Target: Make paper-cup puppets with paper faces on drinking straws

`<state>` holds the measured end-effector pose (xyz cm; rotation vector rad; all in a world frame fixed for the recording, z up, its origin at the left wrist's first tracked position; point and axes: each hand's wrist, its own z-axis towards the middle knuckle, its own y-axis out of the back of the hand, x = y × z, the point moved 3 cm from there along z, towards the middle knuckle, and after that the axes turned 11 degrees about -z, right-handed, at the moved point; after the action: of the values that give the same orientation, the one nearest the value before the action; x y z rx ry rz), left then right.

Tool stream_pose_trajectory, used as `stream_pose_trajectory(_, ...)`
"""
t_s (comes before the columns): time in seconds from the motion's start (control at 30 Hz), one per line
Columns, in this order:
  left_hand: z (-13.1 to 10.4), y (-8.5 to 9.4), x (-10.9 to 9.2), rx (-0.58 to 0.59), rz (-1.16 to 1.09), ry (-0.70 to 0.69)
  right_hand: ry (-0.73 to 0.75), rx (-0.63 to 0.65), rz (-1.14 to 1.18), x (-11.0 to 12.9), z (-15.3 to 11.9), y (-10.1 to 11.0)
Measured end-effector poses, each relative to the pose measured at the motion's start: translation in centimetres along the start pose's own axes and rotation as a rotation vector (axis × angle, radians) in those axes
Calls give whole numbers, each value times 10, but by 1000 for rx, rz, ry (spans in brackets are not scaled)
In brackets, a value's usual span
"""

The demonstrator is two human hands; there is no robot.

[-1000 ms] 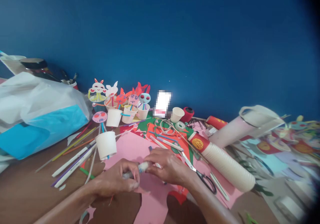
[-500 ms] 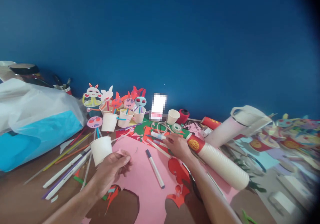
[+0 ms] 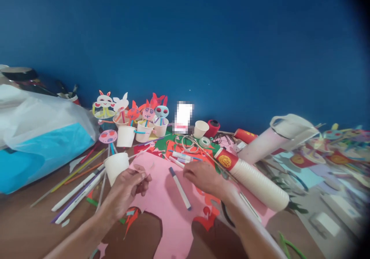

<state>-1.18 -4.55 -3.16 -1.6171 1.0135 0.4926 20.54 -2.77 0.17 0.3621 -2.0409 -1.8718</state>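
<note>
My left hand (image 3: 128,187) is closed in a pinch over the left edge of a large cut pink paper sheet (image 3: 173,232). A small piece of pink paper (image 3: 140,168) seems to be between its thumb and forefinger, mostly covered. My right hand (image 3: 204,178) reaches over the sheet from the right, palm down; its fingertips are curled under and hidden. Just beyond it lie white markers with blue tips (image 3: 182,155). A marker with a dark blue cap (image 3: 179,188) rests on the sheet between my hands. A white paper cup (image 3: 116,166) stands behind my left hand.
Cups with paper animal faces (image 3: 148,114) stand at the back left, near a plastic bag (image 3: 52,124). Rightward are a stack of paper cups (image 3: 257,182), a pitcher (image 3: 268,139) and green-handled scissors (image 3: 286,245). Red paper scraps (image 3: 209,218) lie by the sheet.
My right hand has drawn back from the blue-tipped markers, moving left and nearer to the dark-capped marker. My left hand keeps its pinch. The view has shifted slightly.
</note>
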Motion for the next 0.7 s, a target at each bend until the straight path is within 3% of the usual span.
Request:
stream_pose_trajectory(0.23, -4, -4, 4, 59, 26, 24, -28, 128, -168, 19, -1, -19)
stream_pose_trajectory(0.4, -8, -11, 5, 15, 61, 19, -57, 119, -205, 37, 0, -20)
stream_pose_trajectory(0.7, -8, -11, 9, 21, 106, 48, -221, -55, -198, 4, 6, -1)
